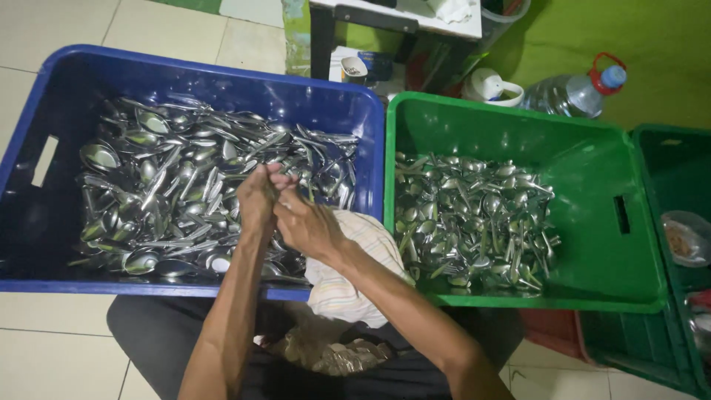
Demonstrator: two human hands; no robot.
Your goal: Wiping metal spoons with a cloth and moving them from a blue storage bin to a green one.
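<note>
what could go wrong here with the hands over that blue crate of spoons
The left hand and right hand work close together above the blue crate, so a wet spoon could slip from the grip and drop back into the spoon pile. The striped cloth hangs over the crate's edge and may slide off. Loose handles in the heap could jab fingers.

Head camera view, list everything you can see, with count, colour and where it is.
blue crate: one, blue, left.
spoons: too many to count, silver, in blue crate.
green crate: one, green, right.
cutlery: many, silver, in green crate.
striped cloth: one, pale, under right forearm.
water bottle: one, clear, top right.
left hand: over blue crate.
right hand: beside left hand, touching.
</note>
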